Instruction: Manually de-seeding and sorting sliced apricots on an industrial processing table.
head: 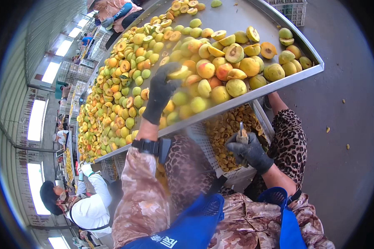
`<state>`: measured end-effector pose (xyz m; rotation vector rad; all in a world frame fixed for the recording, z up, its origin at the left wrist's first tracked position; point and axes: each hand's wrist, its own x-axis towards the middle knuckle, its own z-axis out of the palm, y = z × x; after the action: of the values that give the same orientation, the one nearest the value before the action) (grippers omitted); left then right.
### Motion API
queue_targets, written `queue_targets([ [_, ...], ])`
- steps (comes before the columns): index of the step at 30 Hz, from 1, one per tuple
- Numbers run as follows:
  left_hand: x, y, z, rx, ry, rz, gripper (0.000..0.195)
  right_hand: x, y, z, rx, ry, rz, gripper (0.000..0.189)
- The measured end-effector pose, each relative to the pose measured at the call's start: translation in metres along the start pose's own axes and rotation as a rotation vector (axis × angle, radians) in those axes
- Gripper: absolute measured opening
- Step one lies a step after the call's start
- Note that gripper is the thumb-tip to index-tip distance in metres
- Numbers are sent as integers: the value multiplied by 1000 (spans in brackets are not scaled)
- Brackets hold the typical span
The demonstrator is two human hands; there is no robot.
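Note:
My left hand [163, 90], in a dark glove, is over the metal table [212, 115] with its fingers around a yellow-green piece of stone fruit [179, 74]. Whole and halved stone fruits [206, 70], apricot-like, lie heaped around it. Lower down, my right hand [252, 152], also gloved, grips a small hand tool [242, 133] whose pale metal tip points up. Its handle is mostly hidden in the fist. Beneath that hand, between my knees, stands a white plastic crate [212, 155] filled with small cut fruit pieces [221, 127].
A raised metal rim [308, 67] borders the table. Across it, a person's gloved hand [107, 22] shows; at left, a person in white sleeves [92, 199] works at the table edge. Stacked crates [288, 12] stand beyond. Fruit scraps [328, 129] dot the floor.

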<state>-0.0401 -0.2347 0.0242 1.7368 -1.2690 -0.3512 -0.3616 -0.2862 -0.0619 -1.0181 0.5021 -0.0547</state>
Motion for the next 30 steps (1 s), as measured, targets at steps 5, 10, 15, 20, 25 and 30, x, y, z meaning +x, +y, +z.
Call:
queue_targets([
  [5, -80, 98, 47, 67, -441, 93, 43, 6, -1, 1, 864, -185, -34, 22],
  [10, -121, 97, 90, -760, -165, -351, 51, 2, -1, 2, 500, -111, -17, 19],
  [15, -155, 92, 115, -877, -23, -514, 50, -8, -19, 18, 198, 143, -50, 16],
  [20, -164, 86, 118, -1228, 15, -492, 49, -4, 29, 17, -38, 148, -329, 16],
  [25, -161, 107, 136, -774, 219, -484, 39, -11, 32, 24, -289, 60, -256, 23],
  [30, -153, 113, 134, -186, 106, -105, 26, -15, 21, 31, -193, 171, -249, 18],
])
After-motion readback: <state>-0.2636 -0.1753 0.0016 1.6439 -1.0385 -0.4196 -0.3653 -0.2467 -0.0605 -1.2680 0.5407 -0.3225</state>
